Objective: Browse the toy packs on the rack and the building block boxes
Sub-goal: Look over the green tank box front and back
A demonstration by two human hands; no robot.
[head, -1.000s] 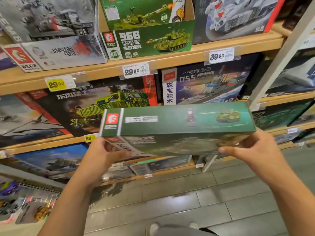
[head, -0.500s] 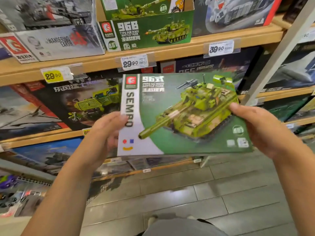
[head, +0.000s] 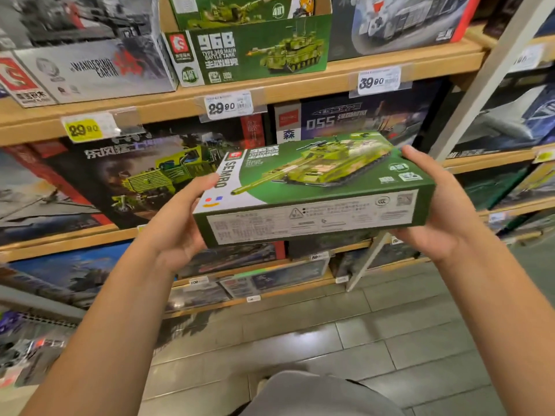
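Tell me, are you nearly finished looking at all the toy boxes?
Not nearly. One green tank box is off the shelf, gripped at its ends by the left hand and right hand, its printed side panel facing the camera. The Wandering Earth box, the 055 ship box and many others sit untouched.

A second ago the flat green cardboard building block box with the tank picture [head: 315,187] was held with a narrow green side panel up and its tank face tipped away and down; half a second ago that face was turned fully toward the camera, and now it has tipped back to lie nearly level, face up, with the long side panel of small print facing the camera. The left hand [head: 177,223] has gone from cupping the box's left end to lying under that end with its thumb along the white edge strip, while the right hand [head: 441,211] still grips the right end, thumb now on the far top corner.
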